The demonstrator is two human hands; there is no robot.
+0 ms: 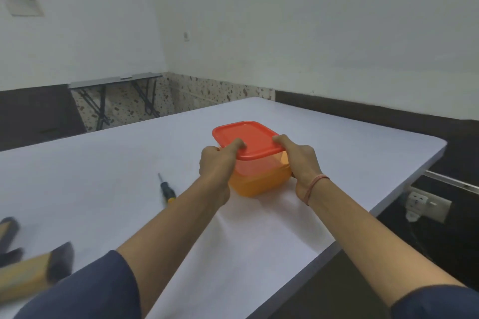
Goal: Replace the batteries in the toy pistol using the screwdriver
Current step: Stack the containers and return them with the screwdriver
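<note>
One white table (103, 163) carrying everything. One orange container (261, 179) sitting toward right edge, wearing one red lid (246, 138). Two hands gripping it: left hand (216, 163), right hand (300, 160). One screwdriver (166, 188) lying mid-table. Seemingly two blurred wood-and-dark objects (31, 274) lying at near left edge, kind unclear. One red band (315, 184) circling right wrist. One wall socket (427, 204) showing beyond right edge.

Just one view, from up on the head. Looks forward and down along both arms. Sits close: left hand (216, 163) and right hand (302, 160), gripping the orange box (259, 176), near the middle. Wide, so takes in table (337, 124) past the hands and walls (285, 21) far behind.
</note>
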